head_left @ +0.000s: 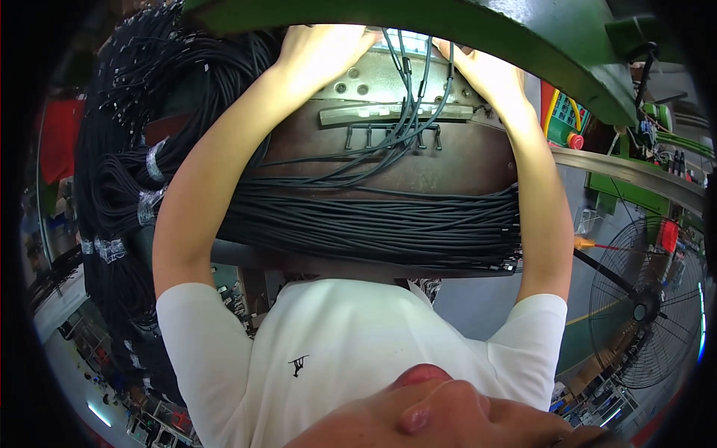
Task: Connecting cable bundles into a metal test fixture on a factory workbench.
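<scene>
Both my arms reach forward to a lit metal work area under a green machine beam. My left hand (326, 54) is at the left of this area, washed out by bright light, its fingertips mostly cut off by the beam. Across from it, my right hand (489, 73) is at the right side, its fingers also largely hidden. Several black cables (409, 97) run between the hands, over a metal bar (358, 114) and a row of dark pegs (393, 137). Whether either hand grips a cable cannot be seen.
A thick row of black cables (373, 228) lies across the near side of the brown work surface (448, 160). Bundled cables (123, 183) hang at left. The green beam (523, 37) arches over the hands. At right are a control box with a red button (575, 141) and a fan (640, 310).
</scene>
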